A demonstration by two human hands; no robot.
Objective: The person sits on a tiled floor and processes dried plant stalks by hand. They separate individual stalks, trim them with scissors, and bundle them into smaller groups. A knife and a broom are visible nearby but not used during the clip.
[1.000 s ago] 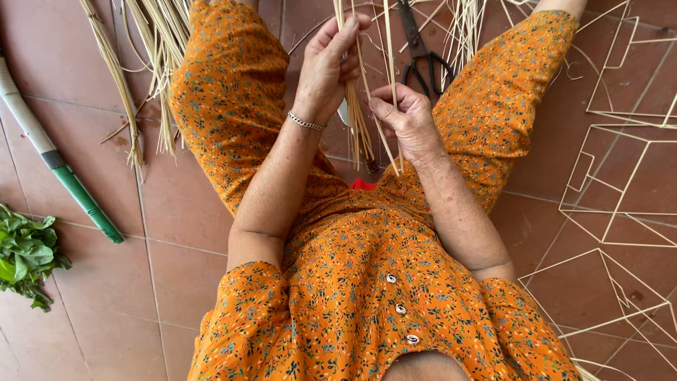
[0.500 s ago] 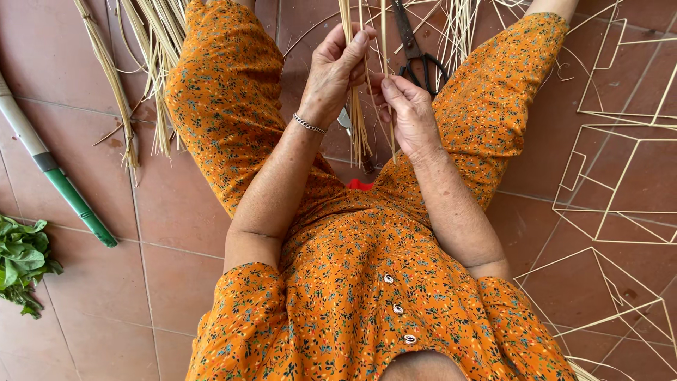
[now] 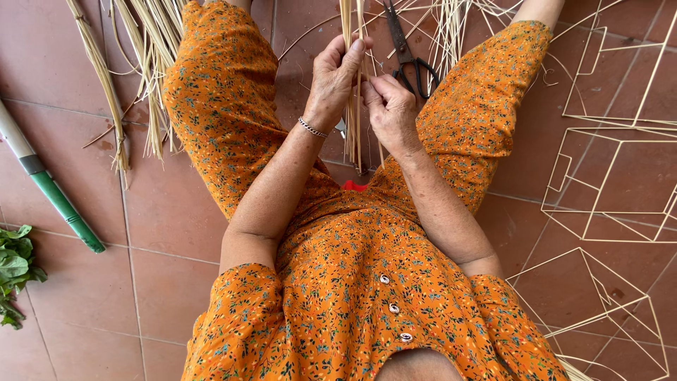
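The floor (image 3: 169, 233) is laid with reddish-brown square tiles with pale grout lines; the person sits on it, legs spread, in an orange flowered garment. The left hand (image 3: 337, 76), a bracelet at its wrist, is closed on a small bundle of straws (image 3: 352, 113), thumb and fingertips pinching it near the top. The right hand (image 3: 389, 106) grips the same bundle just beside it, fingers curled around the strands. The bundle stands upright between the knees, its lower ends hanging toward the tiles. Scissors (image 3: 407, 55) with dark handles lie on the floor just beyond the hands. Loose straw (image 3: 144, 56) is spread toward the top left corner of the floor. A green-and-white handle (image 3: 49, 194) lies along the left edge, with green leaves (image 3: 14, 271) near it. Thin stick frames (image 3: 613, 176), box-shaped, cover the right edge.
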